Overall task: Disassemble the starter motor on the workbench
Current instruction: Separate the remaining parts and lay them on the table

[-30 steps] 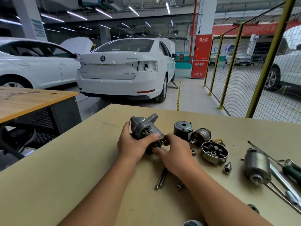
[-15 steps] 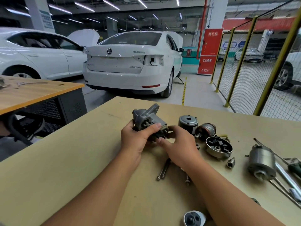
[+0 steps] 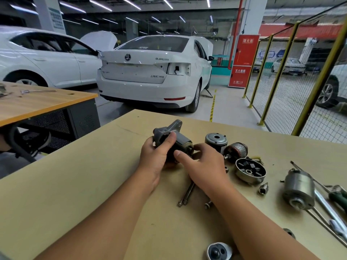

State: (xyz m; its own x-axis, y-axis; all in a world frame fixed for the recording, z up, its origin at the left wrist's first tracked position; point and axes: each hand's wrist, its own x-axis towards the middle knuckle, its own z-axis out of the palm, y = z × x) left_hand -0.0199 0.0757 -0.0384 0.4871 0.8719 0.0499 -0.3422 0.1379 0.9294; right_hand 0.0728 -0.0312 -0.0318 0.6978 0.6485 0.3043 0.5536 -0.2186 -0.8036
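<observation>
The grey starter motor housing is held just above the tan workbench, its mounting flange pointing away from me. My left hand grips its left side with the thumb across the top. My right hand holds the housing's right end, thumb along the near side and fingers curled round behind it. Removed parts lie to the right: a grey end cap, the armature, a round gear carrier and the solenoid cylinder.
Two long bolts and a short screw lie below my right hand. Tools and rods lie at the right edge. A rubber-faced cap sits near the front. A second bench stands at left; cars and a fence lie beyond.
My left thumb has slid higher over the housing top, and my right thumb has stretched along its near side. The view tilted slightly; the parts on the bench have not moved.
</observation>
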